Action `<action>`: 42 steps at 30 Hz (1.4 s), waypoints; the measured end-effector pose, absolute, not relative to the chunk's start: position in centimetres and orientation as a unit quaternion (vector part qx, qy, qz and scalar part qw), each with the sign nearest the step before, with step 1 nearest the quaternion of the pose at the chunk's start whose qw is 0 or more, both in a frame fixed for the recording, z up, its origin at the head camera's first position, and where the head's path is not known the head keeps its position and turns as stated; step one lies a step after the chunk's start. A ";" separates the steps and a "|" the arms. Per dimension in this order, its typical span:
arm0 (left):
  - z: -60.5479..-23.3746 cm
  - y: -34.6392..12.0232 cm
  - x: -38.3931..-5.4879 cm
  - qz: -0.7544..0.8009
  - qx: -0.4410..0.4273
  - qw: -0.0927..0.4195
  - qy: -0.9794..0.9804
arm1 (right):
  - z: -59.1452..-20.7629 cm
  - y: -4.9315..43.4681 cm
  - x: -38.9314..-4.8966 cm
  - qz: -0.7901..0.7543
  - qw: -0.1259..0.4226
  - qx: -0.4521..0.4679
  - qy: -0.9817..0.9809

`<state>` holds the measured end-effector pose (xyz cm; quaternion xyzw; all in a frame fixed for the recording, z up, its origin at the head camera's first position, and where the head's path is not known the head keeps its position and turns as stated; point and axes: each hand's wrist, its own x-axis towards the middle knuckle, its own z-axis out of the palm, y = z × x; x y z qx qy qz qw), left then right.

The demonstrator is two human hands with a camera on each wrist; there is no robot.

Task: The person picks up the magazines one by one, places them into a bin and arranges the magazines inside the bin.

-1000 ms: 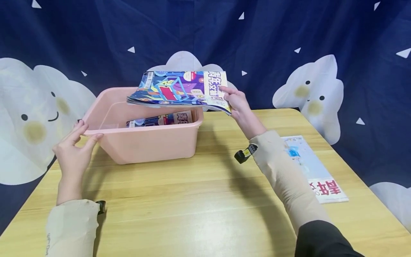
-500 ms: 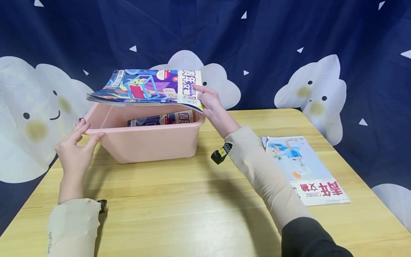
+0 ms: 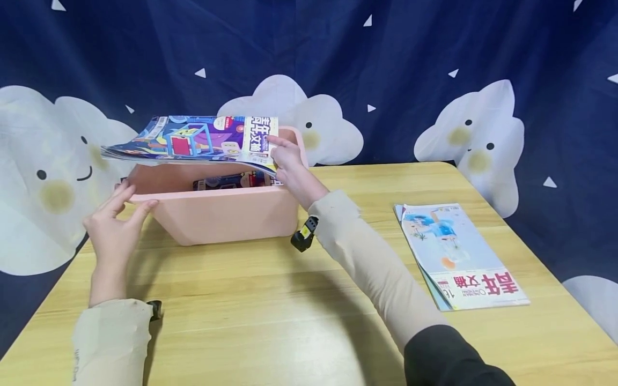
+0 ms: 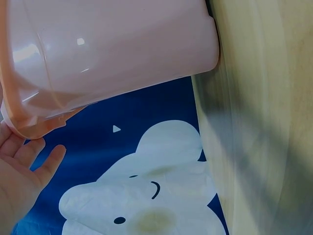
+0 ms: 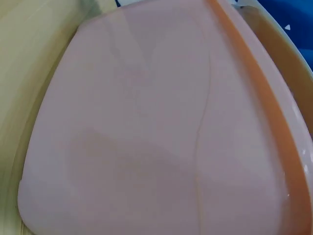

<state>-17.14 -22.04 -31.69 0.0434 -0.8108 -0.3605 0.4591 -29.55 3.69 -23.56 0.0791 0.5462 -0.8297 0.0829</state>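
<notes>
My right hand pinches the right end of a colorful purple-and-blue magazine, thumb below and fingers on the cover. The magazine is held roughly level over a pink plastic bin, its left end reaching past the bin's left side. From its thick edge I cannot tell whether it is one copy or more. With fingers and thumb, my left hand grips the bin's front left rim corner; the left wrist view shows these fingers at the rim. Inside the bin lies another similar magazine, partly hidden. Only the bin's wall fills the right wrist view.
On the right of the wooden table lies a pale blue magazine with red lettering, its cover slightly askew over something beneath. A dark blue curtain with white clouds hangs behind the table.
My right hand has carried the magazine leftward, then slightly down, over the bin. The pale magazine on the table is now uncovered by my arm. My left hand has stayed at the rim.
</notes>
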 end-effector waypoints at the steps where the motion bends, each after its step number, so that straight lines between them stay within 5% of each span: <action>1: -31.7 -22.0 -17.1 -0.364 0.045 0.455 -0.812 | -23.7 3.7 -29.6 -0.828 0.082 0.082 0.549; 7: -31.7 -22.0 -17.1 -0.359 0.039 0.465 -0.808 | -23.6 4.5 -29.8 -0.791 0.095 0.063 0.601; 13: -31.6 -22.0 -17.2 -0.356 0.028 0.478 -0.802 | -22.8 6.0 -29.8 -0.659 0.142 -0.068 0.736; 42: -31.8 -22.0 -17.5 -0.355 0.026 0.489 -0.797 | -23.4 10.8 -29.5 -0.629 -0.012 -0.185 0.755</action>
